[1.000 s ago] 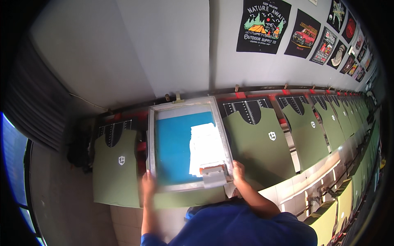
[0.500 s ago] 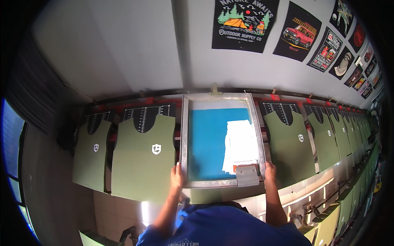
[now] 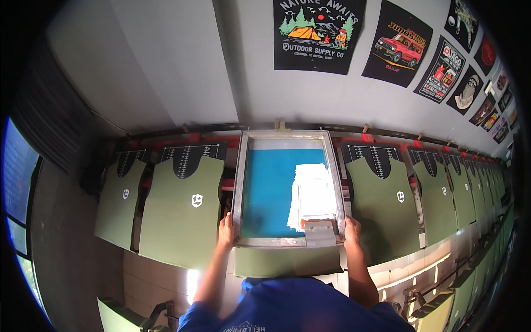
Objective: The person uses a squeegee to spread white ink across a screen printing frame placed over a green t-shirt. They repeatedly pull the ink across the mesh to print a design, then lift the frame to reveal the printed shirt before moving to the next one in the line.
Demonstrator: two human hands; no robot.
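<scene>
A metal-framed printing screen (image 3: 239,193) with blue mesh lies over a green shirt piece (image 3: 287,262), whose lower part shows below the frame. My left hand (image 3: 225,231) grips the frame's left side near the lower corner. On the opposite side, my right hand (image 3: 352,229) has its fingers closed around the edge. White ink (image 3: 312,191) is spread over the right part of the mesh. A squeegee (image 3: 321,233) with a grey metal handle rests at the ink's lower end, touched by neither hand. The screen hides most of the shirt piece under it.
Green shirt pieces with white shield prints lie on boards to the left (image 3: 182,227) and right (image 3: 384,216). A dark rail (image 3: 182,131) runs behind the boards. Printed black panels (image 3: 397,44) hang on the wall. More boards (image 3: 437,312) stand at the lower right.
The scene has shifted slightly left in view. More of the green shirt piece shows below the screen's near edge. Both hands keep their hold on the frame.
</scene>
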